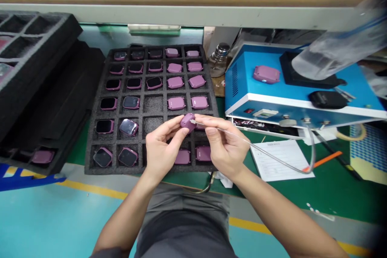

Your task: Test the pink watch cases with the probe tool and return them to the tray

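Note:
My left hand (165, 145) pinches a purple smartwatch case (188, 121) on edge between thumb and fingers, above the foam tray. Closed around the end of a thin clear tube (263, 148) is my right hand (228, 143); the tube's pale tip touches or nearly touches the case. From there the tube curves right, up to the front of a blue machine (238, 76). Under both hands lies a black foam tray (115, 171) of watch cases. Those in its left columns show dark screens, while those in its right columns lie with purple backs up.
More foam trays (60, 68) are stacked at the left. Another purple case (266, 74) and a black object (328, 98) rest on the machine. Printed sheets (281, 161), an orange strip (328, 158) and a tape roll (352, 132) lie right. A glass bottle (220, 60) stands behind.

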The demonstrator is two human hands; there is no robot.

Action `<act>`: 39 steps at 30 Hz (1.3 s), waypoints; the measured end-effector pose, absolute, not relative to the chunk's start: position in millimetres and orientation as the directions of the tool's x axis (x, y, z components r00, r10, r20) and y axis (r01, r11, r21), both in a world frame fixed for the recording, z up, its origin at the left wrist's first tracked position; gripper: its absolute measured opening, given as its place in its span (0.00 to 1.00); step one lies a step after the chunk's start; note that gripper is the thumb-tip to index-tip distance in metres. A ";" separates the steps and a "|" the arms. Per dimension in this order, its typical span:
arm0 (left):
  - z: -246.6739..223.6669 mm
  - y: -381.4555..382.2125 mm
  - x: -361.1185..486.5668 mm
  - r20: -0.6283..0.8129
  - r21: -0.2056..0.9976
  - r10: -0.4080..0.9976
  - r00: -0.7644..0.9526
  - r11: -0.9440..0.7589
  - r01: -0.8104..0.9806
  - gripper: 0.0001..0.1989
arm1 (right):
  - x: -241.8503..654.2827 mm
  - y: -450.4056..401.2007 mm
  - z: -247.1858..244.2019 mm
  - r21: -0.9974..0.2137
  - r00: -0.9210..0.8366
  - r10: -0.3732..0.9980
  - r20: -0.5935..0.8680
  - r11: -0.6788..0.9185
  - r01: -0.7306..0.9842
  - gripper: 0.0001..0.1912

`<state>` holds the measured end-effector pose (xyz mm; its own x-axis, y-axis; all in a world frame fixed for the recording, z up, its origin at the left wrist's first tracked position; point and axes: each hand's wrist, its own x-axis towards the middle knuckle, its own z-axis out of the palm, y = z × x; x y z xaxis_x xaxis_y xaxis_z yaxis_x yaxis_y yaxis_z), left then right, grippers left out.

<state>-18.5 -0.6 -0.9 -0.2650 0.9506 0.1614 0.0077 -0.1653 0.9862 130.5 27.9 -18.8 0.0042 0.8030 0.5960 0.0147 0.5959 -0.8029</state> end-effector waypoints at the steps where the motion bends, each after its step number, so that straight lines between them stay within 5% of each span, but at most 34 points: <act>1: -1.2 -0.7 -18.6 0.165 0.986 0.951 -0.261 -0.170 0.005 0.15 | 130.4 28.1 -18.9 -0.800 0.005 0.800 0.600 0.600 0.008 0.10; 39: 1.2 5.1 -21.0 0.221 0.967 0.918 -0.328 -0.162 0.199 0.17 | 129.6 38.7 -19.1 -0.825 -0.049 0.824 0.565 0.562 -0.060 0.08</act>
<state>-21.0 5.1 1.2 -0.3285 0.9182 0.2213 0.1990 -0.1617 0.9666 129.6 38.7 -19.1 -0.0486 0.8237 0.5649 -0.0605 0.5621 -0.8249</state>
